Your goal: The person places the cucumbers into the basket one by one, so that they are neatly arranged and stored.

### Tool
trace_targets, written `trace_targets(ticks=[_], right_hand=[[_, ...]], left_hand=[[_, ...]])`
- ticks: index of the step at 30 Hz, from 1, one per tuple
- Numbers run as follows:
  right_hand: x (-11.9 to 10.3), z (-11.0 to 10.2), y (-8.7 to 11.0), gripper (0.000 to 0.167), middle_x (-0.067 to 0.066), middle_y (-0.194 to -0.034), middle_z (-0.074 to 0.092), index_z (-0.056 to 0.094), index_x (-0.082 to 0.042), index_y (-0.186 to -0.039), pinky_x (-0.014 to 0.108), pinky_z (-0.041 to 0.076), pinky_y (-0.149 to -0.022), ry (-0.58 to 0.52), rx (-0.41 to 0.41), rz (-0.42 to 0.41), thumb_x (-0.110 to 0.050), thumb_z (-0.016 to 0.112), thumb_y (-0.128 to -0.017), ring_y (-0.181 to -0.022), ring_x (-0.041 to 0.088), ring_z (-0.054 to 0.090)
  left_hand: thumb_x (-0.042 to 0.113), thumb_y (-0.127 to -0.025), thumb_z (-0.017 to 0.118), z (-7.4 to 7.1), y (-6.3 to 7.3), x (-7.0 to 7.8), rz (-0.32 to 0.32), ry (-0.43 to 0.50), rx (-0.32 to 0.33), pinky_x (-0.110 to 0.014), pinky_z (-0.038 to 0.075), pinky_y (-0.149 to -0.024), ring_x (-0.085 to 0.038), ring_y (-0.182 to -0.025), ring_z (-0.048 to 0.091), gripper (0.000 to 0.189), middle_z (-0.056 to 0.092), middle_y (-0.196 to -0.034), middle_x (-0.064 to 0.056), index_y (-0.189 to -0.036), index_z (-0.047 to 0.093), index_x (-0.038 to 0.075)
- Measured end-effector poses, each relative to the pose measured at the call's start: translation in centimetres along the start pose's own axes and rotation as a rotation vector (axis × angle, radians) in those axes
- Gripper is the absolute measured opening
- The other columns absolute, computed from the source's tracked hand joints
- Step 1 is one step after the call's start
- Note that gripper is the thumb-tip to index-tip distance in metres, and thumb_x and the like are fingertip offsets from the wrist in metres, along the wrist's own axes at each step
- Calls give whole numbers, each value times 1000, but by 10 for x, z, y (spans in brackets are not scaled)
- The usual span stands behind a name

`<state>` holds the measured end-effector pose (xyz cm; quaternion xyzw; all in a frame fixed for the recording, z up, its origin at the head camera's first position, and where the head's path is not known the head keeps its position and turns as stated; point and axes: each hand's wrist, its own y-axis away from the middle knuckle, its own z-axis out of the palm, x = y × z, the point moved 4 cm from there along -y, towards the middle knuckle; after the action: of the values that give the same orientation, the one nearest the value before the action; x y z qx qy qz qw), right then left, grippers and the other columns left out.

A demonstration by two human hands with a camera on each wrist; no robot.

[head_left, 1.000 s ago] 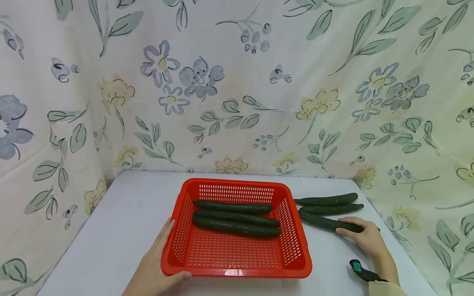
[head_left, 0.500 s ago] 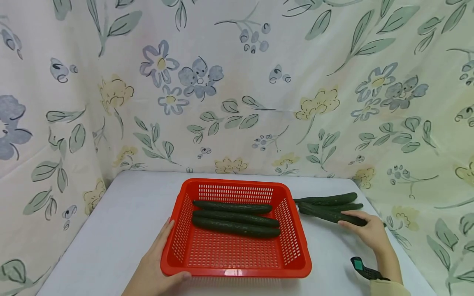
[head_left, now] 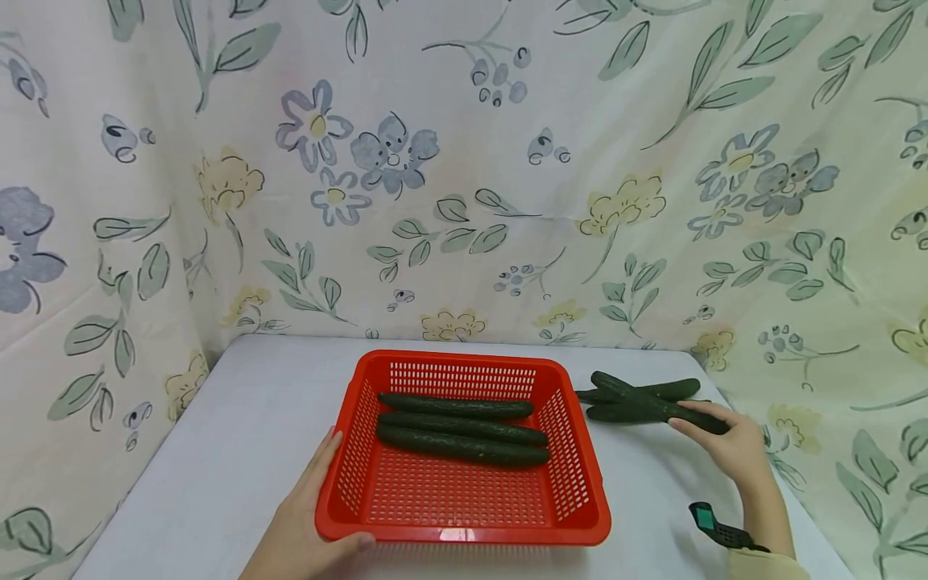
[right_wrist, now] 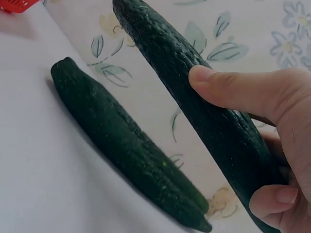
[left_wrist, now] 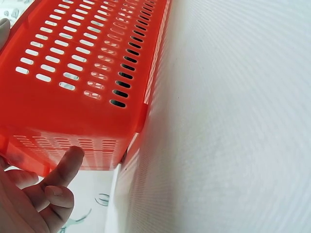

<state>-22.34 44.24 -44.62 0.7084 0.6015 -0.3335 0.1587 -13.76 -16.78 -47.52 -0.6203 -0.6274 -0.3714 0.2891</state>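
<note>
My right hand point(head_left: 735, 443) grips a dark green cucumber point(head_left: 634, 399) near its right end, thumb on one side and fingers on the other. In the right wrist view this cucumber point(right_wrist: 167, 56) is raised above the white table, tilted. Two more cucumbers point(head_left: 609, 414) lie on the table beneath it, and it crosses over them in the head view. My left hand point(head_left: 304, 511) holds the front left corner of a red perforated basket point(head_left: 464, 533), thumb along the front rim and fingers against the left side. Inside the basket, three cucumbers point(head_left: 464, 447) lie side by side toward the back.
The white table point(head_left: 239, 435) carries the basket at its middle. A flowered cloth point(head_left: 449, 201) hangs behind and at both sides of the table. My right wrist wears a black band point(head_left: 718, 530) with a small green screen.
The right hand has lifted the nearest loose cucumber off the table and swung its left end up and back over the other two. The left hand and basket have stayed put.
</note>
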Motion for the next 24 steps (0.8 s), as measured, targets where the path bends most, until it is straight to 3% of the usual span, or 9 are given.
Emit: trace_targets(ticks=[3,6,8,10,16,17,19,22,24], right_hand=[[-8,-3,0,60,-22,-117,67,74,-6,-132,38,52,-91,2,10,4,-45,86,-89,-130,27,58],[-16,-6,1,62,3,-130,71,73,-3,-133,59,52,-98,-14,21,13,-46,85,-90,-137,50,52],[-22,-7,1,64,19,-140,66,71,-1,-135,70,47,-101,-40,27,26,-45,85,-90,-139,54,48],[-27,-7,2,65,28,-145,61,71,0,-135,74,45,-104,-55,39,39,-46,85,-91,-140,55,47],[-44,-11,4,64,29,-147,59,71,0,-133,73,46,-105,-51,92,41,-46,85,-91,-140,52,50],[-48,-12,5,63,28,-146,61,72,-1,-133,69,48,-105,-37,101,37,-46,85,-91,-139,51,51],[-55,-14,7,60,24,-144,64,74,-5,-132,49,55,-103,-13,122,23,-46,85,-90,-138,45,55],[-65,-15,10,55,13,-136,71,77,-9,-129,18,52,-88,-4,158,2,-46,87,-89,-125,12,62],[-72,-14,12,52,11,-133,72,78,-11,-127,7,44,-79,-14,183,-17,-43,88,-88,-113,-6,56]], left_hand=[[63,-65,93,0,0,0,2,2,1,-43,65,-89,-36,-142,49,137,16,-177,-4,-171,10,34],[63,-66,93,0,0,-1,4,5,2,-43,65,-89,-36,-142,49,137,16,-177,-4,-171,10,35],[63,-65,93,0,1,-1,3,9,3,-42,65,-88,-36,-142,49,137,16,-177,-3,-171,10,35],[63,-65,93,0,1,-1,2,13,2,-41,65,-88,-35,-142,49,137,16,-177,-3,-171,10,35],[63,-66,93,1,2,-1,0,18,2,-40,65,-87,-33,-140,50,136,16,-177,-2,-171,10,36],[63,-66,93,1,2,-1,1,17,3,-40,65,-87,-33,-140,50,136,16,-177,-1,-171,10,36],[63,-66,93,1,2,-1,2,17,4,-40,65,-87,-34,-141,49,136,16,-177,-1,-170,10,36],[63,-66,93,0,1,-1,6,14,7,-42,65,-88,-35,-142,48,136,16,-178,-2,-170,10,36],[63,-66,93,0,1,-1,6,14,7,-42,65,-88,-35,-142,48,136,16,-178,-2,-170,11,36]])
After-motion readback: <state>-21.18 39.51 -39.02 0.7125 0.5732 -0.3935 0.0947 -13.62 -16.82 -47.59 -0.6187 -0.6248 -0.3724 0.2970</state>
